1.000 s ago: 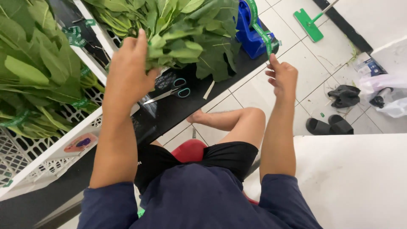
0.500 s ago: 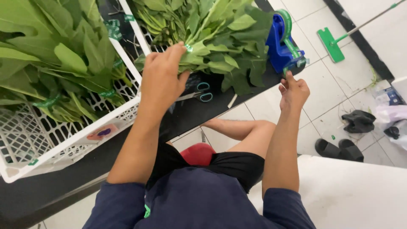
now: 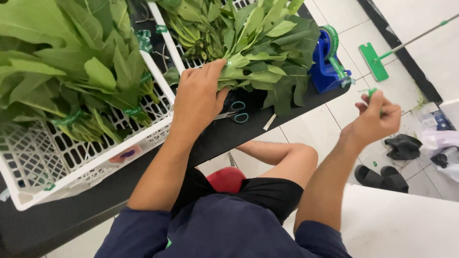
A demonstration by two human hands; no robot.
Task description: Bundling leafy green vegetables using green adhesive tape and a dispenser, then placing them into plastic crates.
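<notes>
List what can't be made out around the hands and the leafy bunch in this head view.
- Stems of the leaf bunch: hidden under the left hand.
- Scissors: blades covered by that hand and leaves.
- Green tape strip pinched by the right hand: its length too small to tell.
- White crate: cut off by the left edge.

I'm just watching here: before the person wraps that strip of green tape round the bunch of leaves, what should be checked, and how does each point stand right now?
1. Bunch held: ok. The left hand presses on the leaf bunch at its stems.
2. Tape in hand: ok. The right hand pinches a green tape strip.
3. Strip cut free of the blue tape dispenser: looks ok, no tape is visible between them.
4. Strip long enough to go round: cannot tell, most of it is hidden in the fingers.
5. Scissors out of the way: ok, they lie on the black table just beside the left hand.
</notes>
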